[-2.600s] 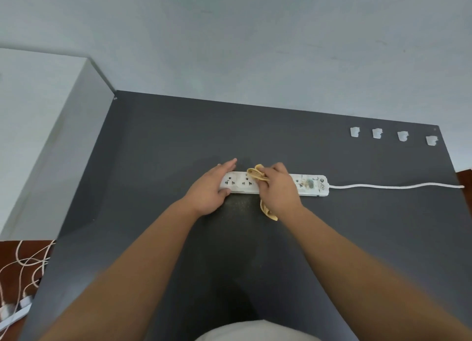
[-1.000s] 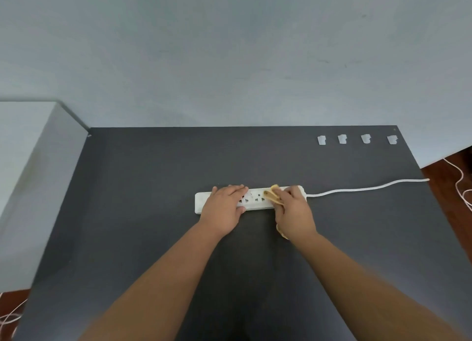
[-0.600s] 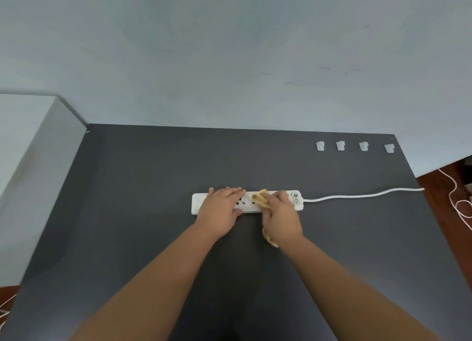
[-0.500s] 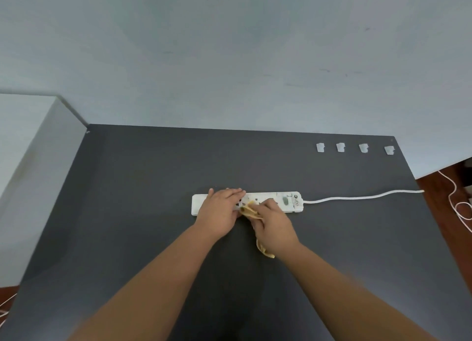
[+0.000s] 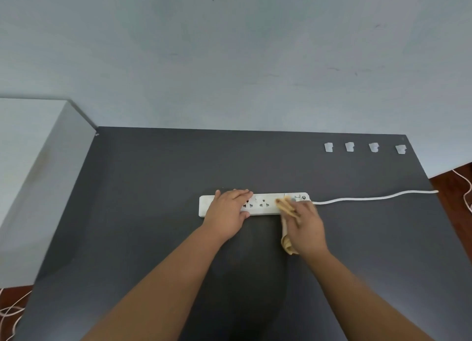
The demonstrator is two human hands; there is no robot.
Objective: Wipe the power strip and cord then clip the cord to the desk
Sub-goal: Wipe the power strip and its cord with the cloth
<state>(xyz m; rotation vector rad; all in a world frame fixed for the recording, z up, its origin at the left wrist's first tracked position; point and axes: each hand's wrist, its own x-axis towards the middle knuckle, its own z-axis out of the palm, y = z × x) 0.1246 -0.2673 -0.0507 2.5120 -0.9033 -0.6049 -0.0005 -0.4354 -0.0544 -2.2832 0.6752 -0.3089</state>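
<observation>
Since half a second earlier, the right hand [image 5: 306, 225] had slid its yellow cloth [image 5: 286, 207] rightward along the power strip [image 5: 265, 204], toward the switch end. The dark desk [image 5: 153, 213] filled the view. The left hand [image 5: 227, 213] lay flat and spread over the strip's left half, hiding sockets there. The right hand gripped the cloth, which covered part of the strip. The white cord [image 5: 370, 198] ran off beyond the right hand to the desk edge. Four white clips [image 5: 362, 147] sat far beyond it.
</observation>
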